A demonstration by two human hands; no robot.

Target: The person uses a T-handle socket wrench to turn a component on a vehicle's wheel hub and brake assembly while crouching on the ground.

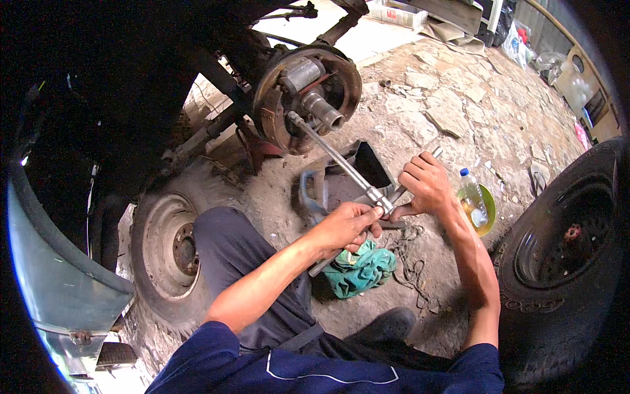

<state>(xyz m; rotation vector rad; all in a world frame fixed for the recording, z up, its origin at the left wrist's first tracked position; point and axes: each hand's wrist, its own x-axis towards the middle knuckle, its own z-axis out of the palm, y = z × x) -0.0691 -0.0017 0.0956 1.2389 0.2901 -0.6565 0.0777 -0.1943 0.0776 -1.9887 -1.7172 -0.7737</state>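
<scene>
A long steel socket extension (335,155) runs from the lower left of the rusty hub backing plate (343,90), below its protruding spindle (321,108), down to a crosswise bar handle (321,265). My left hand (354,230) is closed round the junction of extension and handle. My right hand (423,182) is closed on the handle's right part, just above and right of the left one. Under them lie a bunched green cloth (357,276) and a dark open plastic container (357,167).
A wheel (165,246) lies left of my bent leg, and a big tyre (538,315) is at the right. A bottle (472,197) rests in a yellow-green bowl (487,220). Broken paving (446,98) stretches behind. A car body panel (59,276) fills the left edge.
</scene>
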